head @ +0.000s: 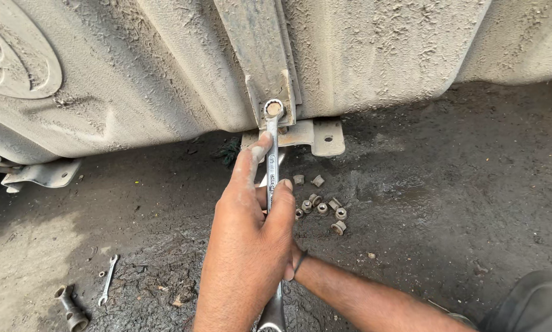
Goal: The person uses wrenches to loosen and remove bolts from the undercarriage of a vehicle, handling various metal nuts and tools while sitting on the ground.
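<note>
Gripping one wrench; eight loose nuts nearby.

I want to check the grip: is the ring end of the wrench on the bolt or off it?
On: the wrench ring encircles the bolt head on the bracket.

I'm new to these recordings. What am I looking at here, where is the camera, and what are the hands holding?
No machine here: a person works with bare hands, filmed by one camera on their head, looking down. Both hands grip a long wrench. The left hand is on top; the right hand is mostly hidden beneath it. The wrench's ring end sits on a bolt in a strap across a dusty metal tank. On the dirty ground lie loose nuts, a small spanner and a socket piece.
</note>
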